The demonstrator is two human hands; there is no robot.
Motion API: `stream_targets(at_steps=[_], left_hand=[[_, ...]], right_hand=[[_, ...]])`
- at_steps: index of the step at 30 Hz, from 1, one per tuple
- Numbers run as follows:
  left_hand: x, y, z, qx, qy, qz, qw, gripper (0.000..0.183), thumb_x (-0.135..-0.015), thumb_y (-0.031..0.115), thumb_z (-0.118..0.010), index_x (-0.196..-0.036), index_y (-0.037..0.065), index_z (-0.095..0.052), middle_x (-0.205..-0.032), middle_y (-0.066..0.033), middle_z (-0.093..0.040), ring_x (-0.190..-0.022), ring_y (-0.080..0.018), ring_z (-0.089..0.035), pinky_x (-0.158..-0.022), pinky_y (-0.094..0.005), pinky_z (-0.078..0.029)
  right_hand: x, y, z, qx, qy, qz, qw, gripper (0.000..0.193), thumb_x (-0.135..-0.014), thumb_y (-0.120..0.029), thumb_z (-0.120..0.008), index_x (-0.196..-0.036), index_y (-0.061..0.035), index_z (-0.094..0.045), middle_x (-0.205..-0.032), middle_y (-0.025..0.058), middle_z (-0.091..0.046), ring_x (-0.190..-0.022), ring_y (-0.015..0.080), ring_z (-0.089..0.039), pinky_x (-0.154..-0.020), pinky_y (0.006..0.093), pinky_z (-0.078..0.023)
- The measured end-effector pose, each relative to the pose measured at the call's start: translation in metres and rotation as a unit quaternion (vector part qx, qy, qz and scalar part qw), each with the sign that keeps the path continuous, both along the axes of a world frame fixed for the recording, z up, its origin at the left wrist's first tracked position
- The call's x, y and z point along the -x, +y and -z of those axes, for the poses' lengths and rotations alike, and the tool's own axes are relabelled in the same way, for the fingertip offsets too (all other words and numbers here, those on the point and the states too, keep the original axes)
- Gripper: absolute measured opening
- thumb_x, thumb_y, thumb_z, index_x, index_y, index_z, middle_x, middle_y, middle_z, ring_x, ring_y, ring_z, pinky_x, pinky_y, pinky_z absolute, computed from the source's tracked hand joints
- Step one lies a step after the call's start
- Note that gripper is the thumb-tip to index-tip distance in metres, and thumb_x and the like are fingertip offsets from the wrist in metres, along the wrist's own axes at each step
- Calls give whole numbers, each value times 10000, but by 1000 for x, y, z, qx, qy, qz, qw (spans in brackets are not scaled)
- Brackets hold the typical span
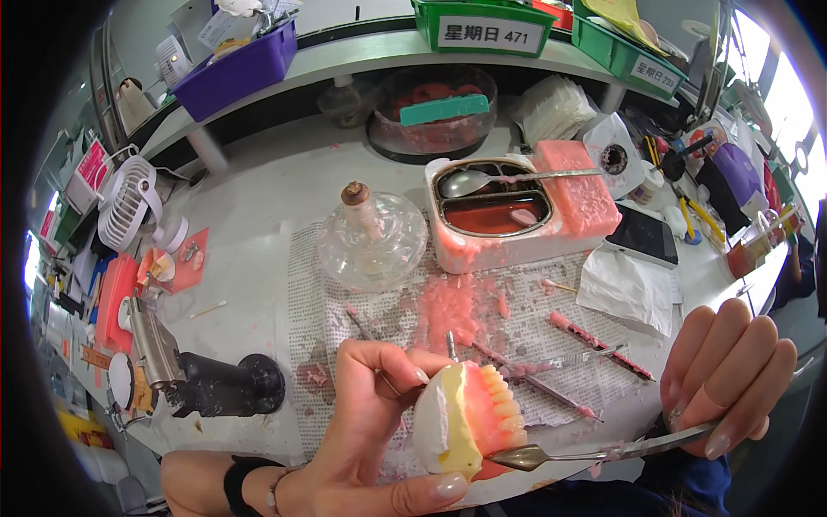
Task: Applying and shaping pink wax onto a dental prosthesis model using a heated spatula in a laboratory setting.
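My left hand [353, 439] is closed around a dental cast [442, 422], white and yellow, gripping it between thumb and fingers. A row of denture teeth [501, 401] set in pink wax [484, 422] faces right on it. In my right hand [732, 375] is the handle of a metal wax spatula [521, 457]. Its spoon-shaped tip lies against the lower edge of the pink wax; whether they touch I cannot tell. Beneath the cast spreads newspaper [314, 258] with pink wax scraps [448, 314]. Several thin carving tools [551, 392] lie on it.
Beyond the newspaper stand a glass spirit lamp [370, 250] and a wax-melting pot [448, 246] with a metal spoon [469, 182] across it. A black-and-metal articulator or burner-like device [215, 383] stands left, near a small white fan [129, 202]. A phone [642, 233] lies right.
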State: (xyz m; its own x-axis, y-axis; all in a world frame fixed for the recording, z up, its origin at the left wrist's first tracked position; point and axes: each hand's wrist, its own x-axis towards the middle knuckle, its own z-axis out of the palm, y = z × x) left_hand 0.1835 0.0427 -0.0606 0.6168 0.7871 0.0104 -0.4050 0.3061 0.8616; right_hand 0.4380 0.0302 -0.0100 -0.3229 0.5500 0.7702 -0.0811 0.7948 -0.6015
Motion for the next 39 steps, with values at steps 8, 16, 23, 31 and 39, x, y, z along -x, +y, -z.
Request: stream_targets(at_steps=[8, 16, 23, 31, 39], left_hand=[[6, 2, 6, -32, 40, 12, 999, 654, -670, -2, -705, -1109, 96, -231, -1196, -202, -383, -1112, -278, -460, -928, -435, -444], [4, 1, 9, -78, 41, 2, 996, 678, -662, 19, -735, -1110, 87, -231, -1176, -210, -401, -1081, -276, -480, -907, -419, -450], [-1, 0, 6, -99, 22, 6, 995, 649, -714, 94, -745, -1106, 89, -229, -1180, -166, -410, -1119, -232, -428, -985, -404, -302], [4, 3, 9, -64, 34, 23, 997, 661, -646, -32, -685, -1108, 90, -229, -1177, -210, -384, -1074, -262, -449, -932, -401, -404], [-1, 2, 7, -66, -11, 16, 998, 672, -645, -28, -699, -1108, 89, -226, -1184, -220, -378, -1080, -261, -448, -936, -409, -405]], right_hand=[[-18, 38, 33, 70, 127, 239, 960, 219, -962, -165, -446, -967, 25, -556, -891, 81, -538, -630, 116, -481, -538, 229, -375], [-15, 62, 40, 363, 193, 209, 887, 269, -987, -186, -404, -1024, 35, -552, -787, 59, -580, -625, 104, -506, -576, 237, -406], [12, 14, 15, 318, 255, 76, 910, 254, -995, -219, -343, -858, -36, -454, -583, 35, -428, -480, 78, -357, -506, 226, -324], [19, 6, 14, 88, 101, 102, 986, 291, -966, -329, -453, -752, -132, -438, -585, -16, -425, -476, 56, -351, -408, 215, -277], [18, 5, 14, 55, 79, 104, 990, 267, -954, -319, -488, -750, -146, -473, -611, -14, -450, -487, 75, -377, -429, 206, -326]])
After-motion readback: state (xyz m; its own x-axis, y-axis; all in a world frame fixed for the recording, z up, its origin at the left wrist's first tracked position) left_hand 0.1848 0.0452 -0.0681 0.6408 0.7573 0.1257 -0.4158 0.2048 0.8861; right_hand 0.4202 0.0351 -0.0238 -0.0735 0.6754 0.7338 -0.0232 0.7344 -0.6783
